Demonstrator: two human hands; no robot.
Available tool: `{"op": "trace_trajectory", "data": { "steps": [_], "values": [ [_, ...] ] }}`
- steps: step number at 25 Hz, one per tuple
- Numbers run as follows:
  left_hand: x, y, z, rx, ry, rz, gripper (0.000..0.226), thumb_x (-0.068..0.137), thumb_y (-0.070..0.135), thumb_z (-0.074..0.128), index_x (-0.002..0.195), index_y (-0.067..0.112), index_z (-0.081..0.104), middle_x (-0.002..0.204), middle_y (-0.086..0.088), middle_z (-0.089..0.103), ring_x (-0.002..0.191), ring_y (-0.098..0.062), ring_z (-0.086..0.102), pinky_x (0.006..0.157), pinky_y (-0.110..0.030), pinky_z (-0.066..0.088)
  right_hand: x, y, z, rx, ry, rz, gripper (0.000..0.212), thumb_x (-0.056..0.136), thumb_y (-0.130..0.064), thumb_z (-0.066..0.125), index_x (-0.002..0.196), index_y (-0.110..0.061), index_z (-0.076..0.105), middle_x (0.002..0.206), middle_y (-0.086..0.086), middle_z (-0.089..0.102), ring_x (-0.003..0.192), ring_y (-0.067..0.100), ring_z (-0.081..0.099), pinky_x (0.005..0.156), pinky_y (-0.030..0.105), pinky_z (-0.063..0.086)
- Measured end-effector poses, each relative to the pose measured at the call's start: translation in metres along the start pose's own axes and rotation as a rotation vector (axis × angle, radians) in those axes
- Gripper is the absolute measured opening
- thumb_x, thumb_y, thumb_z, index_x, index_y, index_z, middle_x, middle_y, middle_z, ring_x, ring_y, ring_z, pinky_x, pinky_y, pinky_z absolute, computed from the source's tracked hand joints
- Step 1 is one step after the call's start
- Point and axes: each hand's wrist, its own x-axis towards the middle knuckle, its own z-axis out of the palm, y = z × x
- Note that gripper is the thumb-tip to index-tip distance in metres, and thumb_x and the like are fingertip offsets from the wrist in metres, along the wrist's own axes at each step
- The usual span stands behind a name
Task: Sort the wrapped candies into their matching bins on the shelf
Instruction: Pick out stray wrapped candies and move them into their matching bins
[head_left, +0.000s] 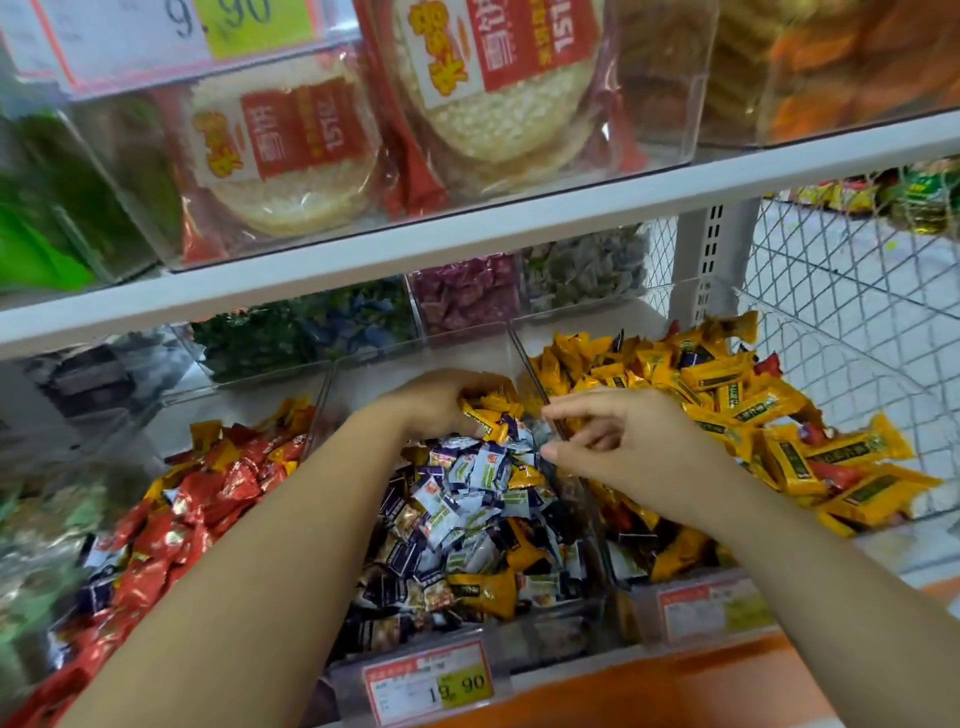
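Three clear bins sit side by side on the lower shelf. The middle bin (519, 343) holds white-and-purple wrapped candies (467, 499) with some yellow ones mixed in. My left hand (431, 405) is at the back of that bin, gripping several yellow candies (491, 413). My right hand (623, 447) hovers over the divider between the middle bin and the right bin, fingers loosely curled and holding nothing. The right bin (748, 301) is heaped with yellow candies (727, 395). Red candies (208, 493) fill the left bin.
Behind stand smaller bins of green-blue (306, 332), pink (467, 296) and pale green (582, 270) sweets. The shelf board above (467, 234) overhangs closely and carries boxes of rice cakes (291, 150). A price tag (428, 686) hangs in front. Wire mesh (841, 291) bounds the right side.
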Motion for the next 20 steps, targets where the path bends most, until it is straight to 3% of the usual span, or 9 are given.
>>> {"op": "trace_trajectory", "data": {
  "steps": [9,16,20],
  "values": [
    [0.0058,-0.0019,-0.0012,0.02,-0.088,0.0,0.075,0.081,0.027,0.072,0.144,0.028,0.031,0.144,0.004,0.04,0.128,-0.017,0.041,0.094,-0.021,0.03,-0.0009,-0.0024,0.0007,0.015,0.011,0.005,0.035,0.076,-0.036,0.071,0.11,-0.034,0.065,0.117,-0.022,0.057,0.081,-0.004,0.061,0.079,0.016,0.051],
    [0.007,-0.0016,0.0,-0.05,-0.083,-0.007,0.066,0.075,0.034,0.076,0.133,0.032,0.046,0.141,0.004,0.04,0.124,-0.019,0.043,0.097,-0.027,0.035,-0.001,-0.003,0.0006,0.03,0.011,0.008,0.035,0.074,-0.036,0.072,0.109,-0.035,0.065,0.118,-0.021,0.057,0.081,-0.005,0.061,0.08,0.017,0.052],
    [0.0015,-0.0001,-0.0002,-0.097,-0.062,-0.005,0.054,0.075,0.03,0.077,0.123,0.033,0.052,0.138,0.005,0.043,0.117,-0.017,0.046,0.09,-0.026,0.037,-0.0009,-0.0035,0.0006,0.039,0.004,0.013,0.036,0.074,-0.037,0.072,0.109,-0.035,0.064,0.119,-0.021,0.057,0.081,-0.004,0.061,0.079,0.015,0.051]
  ]
}}
